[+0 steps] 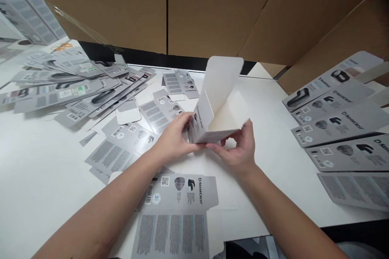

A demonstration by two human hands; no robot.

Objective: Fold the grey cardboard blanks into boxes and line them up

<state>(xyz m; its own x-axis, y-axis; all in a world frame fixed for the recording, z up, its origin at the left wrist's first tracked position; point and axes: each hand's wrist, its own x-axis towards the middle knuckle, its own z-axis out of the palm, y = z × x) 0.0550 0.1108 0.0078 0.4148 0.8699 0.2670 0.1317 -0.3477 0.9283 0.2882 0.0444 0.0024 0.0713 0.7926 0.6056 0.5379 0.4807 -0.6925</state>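
Between my hands is a grey printed carton with a white inside, folded out into a box. Its tall white flap stands up at the back, and the end facing me gapes. My left hand grips the carton's left side, thumb along the lower edge. On the right, my right hand holds the near right corner with curled fingers and the thumb at the bottom edge. Below my hands lies a flat unfolded carton with a QR code and columns of text.
Flat cartons lie in a fanned pile at the left, with more flat cartons behind my left hand. Several formed cartons stand in a row at the right. Large brown cardboard boxes wall off the white table's back.
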